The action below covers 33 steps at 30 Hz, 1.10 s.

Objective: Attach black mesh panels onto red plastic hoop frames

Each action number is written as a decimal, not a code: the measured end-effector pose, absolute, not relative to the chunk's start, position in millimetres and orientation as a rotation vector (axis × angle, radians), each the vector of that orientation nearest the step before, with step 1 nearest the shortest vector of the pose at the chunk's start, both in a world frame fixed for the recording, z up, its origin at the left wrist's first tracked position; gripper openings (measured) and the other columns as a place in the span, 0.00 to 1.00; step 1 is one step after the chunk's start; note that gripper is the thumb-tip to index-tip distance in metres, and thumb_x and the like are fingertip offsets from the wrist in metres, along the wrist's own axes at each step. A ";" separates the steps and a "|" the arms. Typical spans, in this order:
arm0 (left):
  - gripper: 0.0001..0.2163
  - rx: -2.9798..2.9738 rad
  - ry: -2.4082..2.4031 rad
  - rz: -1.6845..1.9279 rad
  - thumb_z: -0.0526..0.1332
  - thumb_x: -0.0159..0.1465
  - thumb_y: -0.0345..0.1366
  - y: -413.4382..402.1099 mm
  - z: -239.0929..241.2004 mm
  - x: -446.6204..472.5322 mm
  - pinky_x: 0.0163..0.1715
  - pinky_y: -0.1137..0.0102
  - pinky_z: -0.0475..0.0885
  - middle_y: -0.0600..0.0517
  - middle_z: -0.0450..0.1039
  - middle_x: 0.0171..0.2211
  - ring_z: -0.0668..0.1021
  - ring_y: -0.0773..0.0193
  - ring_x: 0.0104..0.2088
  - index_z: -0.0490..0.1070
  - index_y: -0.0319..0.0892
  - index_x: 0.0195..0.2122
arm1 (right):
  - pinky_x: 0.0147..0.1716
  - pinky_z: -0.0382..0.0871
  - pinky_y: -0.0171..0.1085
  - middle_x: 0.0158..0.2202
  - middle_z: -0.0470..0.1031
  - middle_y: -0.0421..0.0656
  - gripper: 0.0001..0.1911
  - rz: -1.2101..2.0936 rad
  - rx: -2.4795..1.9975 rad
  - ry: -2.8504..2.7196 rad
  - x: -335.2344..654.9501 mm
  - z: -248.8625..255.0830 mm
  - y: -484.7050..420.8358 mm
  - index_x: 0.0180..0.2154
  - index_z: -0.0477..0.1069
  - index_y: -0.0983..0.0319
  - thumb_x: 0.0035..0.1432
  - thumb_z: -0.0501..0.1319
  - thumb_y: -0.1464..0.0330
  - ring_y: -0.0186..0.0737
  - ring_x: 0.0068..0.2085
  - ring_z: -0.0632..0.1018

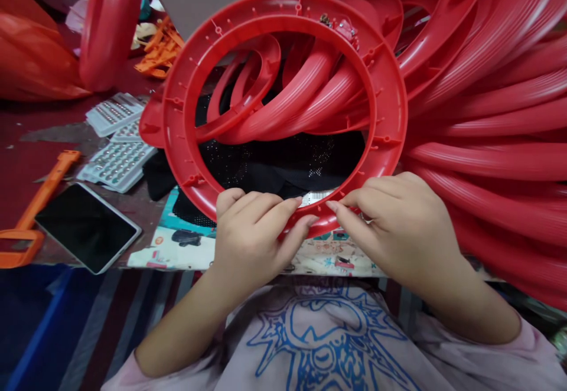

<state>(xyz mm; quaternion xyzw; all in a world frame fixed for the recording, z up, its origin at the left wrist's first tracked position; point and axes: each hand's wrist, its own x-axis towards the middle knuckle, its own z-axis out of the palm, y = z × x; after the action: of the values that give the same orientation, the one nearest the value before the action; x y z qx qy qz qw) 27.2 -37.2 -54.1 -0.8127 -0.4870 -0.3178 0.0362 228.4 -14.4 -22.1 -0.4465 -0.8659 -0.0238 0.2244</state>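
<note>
A red plastic ring (179, 101), hollow side up with ribs and small posts inside its channel, is tilted before me. My left hand (257, 225) is closed on its near rim, thumb and forefinger pinched together at the edge. Just to the right, my right hand (394, 225) grips the same rim between thumb and fingers. A small red part with wires (348, 32) sits in the channel at the far right of the ring. Through the opening shows dark sequined cloth (283, 160). A white label with printed marks (315, 198) shows between my hands.
Many red curved ring pieces (496, 125) are heaped at the right and behind. On the left lie a dark-screened phone or tablet (88, 225), an orange handle-like piece (48, 193), trays of small round metal pieces (119, 157) and a pile of orange parts (162, 48).
</note>
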 end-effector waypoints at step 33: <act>0.16 -2.576 -1.406 -0.831 0.56 0.64 0.22 -36.7 -42.4 21.0 0.55 0.46 0.64 0.50 0.80 0.41 0.76 0.53 0.47 0.70 0.45 0.50 | 0.30 0.49 0.43 0.20 0.70 0.41 0.14 -0.154 -1.284 -2.221 240.1 -13.4 -12.5 0.23 0.77 0.61 0.61 0.61 0.67 0.40 0.28 0.64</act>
<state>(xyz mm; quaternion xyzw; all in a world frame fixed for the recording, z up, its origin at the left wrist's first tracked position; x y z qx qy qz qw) 21.0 -36.7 -42.4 -0.8437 -0.4604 -0.2721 0.0458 240.1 -12.5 -13.4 -0.4792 -0.8292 -0.0573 0.2820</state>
